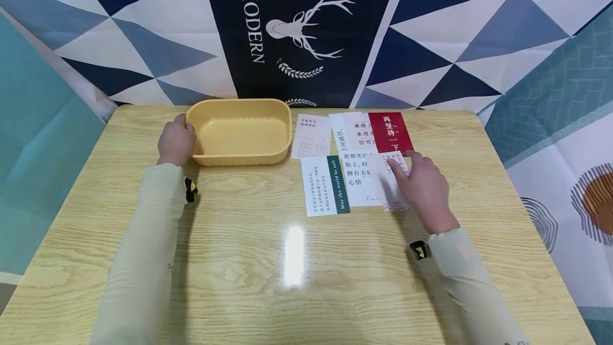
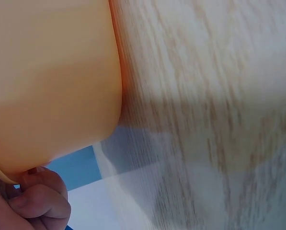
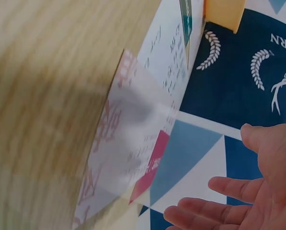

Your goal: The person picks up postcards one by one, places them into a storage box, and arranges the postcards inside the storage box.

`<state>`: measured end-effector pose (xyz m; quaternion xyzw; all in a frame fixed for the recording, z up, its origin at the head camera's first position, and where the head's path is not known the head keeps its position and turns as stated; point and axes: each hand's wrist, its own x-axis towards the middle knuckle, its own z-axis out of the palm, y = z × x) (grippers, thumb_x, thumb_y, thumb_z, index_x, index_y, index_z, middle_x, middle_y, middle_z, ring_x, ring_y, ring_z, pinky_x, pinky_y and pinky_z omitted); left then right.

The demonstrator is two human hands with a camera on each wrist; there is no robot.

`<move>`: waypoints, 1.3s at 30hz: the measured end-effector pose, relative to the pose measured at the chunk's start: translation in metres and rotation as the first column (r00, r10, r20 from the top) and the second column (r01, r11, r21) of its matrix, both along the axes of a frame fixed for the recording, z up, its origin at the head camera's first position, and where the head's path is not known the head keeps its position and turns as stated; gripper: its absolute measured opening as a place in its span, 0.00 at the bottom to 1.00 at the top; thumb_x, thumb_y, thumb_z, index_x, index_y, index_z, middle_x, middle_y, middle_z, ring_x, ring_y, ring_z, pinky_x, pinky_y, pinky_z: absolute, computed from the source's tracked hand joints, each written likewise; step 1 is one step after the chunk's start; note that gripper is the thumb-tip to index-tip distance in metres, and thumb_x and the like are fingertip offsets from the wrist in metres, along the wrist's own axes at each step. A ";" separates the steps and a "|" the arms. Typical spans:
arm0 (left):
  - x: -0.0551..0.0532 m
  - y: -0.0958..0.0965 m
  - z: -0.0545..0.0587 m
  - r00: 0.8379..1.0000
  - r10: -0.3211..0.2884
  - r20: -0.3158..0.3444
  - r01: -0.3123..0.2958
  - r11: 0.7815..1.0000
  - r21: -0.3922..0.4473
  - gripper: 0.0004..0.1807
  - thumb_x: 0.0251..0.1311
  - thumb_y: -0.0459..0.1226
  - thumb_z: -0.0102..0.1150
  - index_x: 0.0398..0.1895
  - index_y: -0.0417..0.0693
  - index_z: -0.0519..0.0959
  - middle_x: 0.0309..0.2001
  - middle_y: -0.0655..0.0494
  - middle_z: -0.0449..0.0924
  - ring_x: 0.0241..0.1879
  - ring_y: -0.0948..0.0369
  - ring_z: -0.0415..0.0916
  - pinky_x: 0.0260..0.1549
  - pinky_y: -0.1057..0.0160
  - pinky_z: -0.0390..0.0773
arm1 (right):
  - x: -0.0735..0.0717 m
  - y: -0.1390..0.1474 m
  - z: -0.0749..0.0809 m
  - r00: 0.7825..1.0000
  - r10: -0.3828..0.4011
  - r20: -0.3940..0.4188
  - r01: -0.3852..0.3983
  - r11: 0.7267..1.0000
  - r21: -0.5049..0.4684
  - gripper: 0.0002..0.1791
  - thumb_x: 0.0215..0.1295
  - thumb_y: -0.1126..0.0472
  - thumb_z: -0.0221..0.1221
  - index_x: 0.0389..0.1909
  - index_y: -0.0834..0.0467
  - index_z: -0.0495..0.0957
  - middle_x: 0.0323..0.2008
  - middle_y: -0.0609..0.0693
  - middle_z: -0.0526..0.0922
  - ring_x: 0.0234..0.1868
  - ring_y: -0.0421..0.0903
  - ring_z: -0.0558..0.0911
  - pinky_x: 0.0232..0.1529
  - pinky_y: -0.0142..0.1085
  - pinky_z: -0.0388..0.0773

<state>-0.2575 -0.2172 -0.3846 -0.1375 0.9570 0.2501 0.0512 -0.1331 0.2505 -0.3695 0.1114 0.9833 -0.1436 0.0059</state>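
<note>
In the head view, the yellow basket (image 1: 239, 160) stands near the back edge of the table (image 1: 239, 260), which extends before it; the left hand (image 1: 176, 140) grips its left end, and right of the basket the right hand (image 1: 425, 188) reaches over cards (image 1: 359, 186) that partly hide one another. The left wrist view cuts off the basket and the curled hand. The right wrist view shows straight, parted fingers (image 3: 214, 211).

Wood-grain table (image 1: 230, 260) under yellow basket (image 1: 239, 160) and printed cards (image 1: 354, 174).
</note>
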 end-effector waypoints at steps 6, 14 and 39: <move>-0.001 0.000 0.000 1.000 0.010 0.007 -0.010 1.000 0.007 0.27 0.71 0.40 0.27 0.71 0.39 0.54 0.58 0.31 0.66 0.55 0.41 0.67 0.57 0.42 0.66 | -0.006 0.006 0.002 0.999 -0.006 0.038 0.006 1.000 0.001 0.41 0.66 0.34 0.42 0.64 0.65 0.63 0.54 0.70 0.71 0.45 0.63 0.74 0.34 0.50 0.73; -0.001 0.000 0.000 1.000 0.016 0.018 -0.016 1.000 0.025 0.27 0.71 0.40 0.27 0.71 0.40 0.54 0.60 0.33 0.67 0.56 0.42 0.68 0.58 0.43 0.66 | -0.011 0.010 -0.001 0.997 0.001 0.083 -0.002 1.000 0.010 0.41 0.66 0.34 0.41 0.63 0.66 0.63 0.53 0.70 0.71 0.46 0.63 0.75 0.32 0.49 0.73; -0.001 0.001 0.001 1.000 0.015 0.025 -0.015 1.000 0.011 0.27 0.72 0.40 0.27 0.71 0.39 0.53 0.61 0.32 0.66 0.59 0.42 0.66 0.60 0.43 0.65 | -0.032 0.019 -0.020 0.954 -0.051 0.295 0.041 0.998 0.041 0.37 0.60 0.37 0.53 0.47 0.70 0.71 0.38 0.66 0.75 0.35 0.56 0.75 0.24 0.39 0.70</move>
